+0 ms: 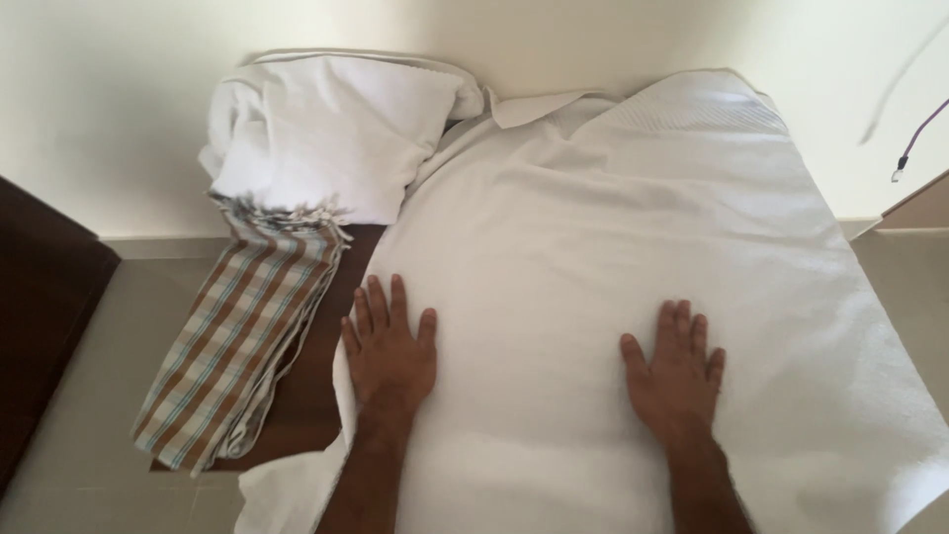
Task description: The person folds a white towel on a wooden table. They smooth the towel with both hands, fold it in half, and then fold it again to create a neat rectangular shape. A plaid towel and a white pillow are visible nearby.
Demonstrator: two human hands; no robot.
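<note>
- Hands lay flat on a large white towel (593,257), palms down, both bare forearms coming up from the bottom edge of the view.
- The left hand (388,348) pressed the towel close to its left border, fingers straight and slightly spread, thumb out to the side; it gripped nothing.
- The right hand (675,371) rested well apart from the left, further into the cloth, fingers nearly together and thumb splayed, likewise holding nothing.
- The towel was spread over a dark wooden table (311,396), covering most of it and hanging past its right and near edges; shallow creases ran across the far part.
- A folded checked cloth (242,346) in brown, blue and cream lay just beside the left hand, on the table's left side, its near end drooping over the edge.
- A crumpled white cloth (331,133) sat at the far left corner, overlapping the checked cloth's fringed end and touching the towel.
- Pale floor tiles (79,396) showed on the left.
</note>
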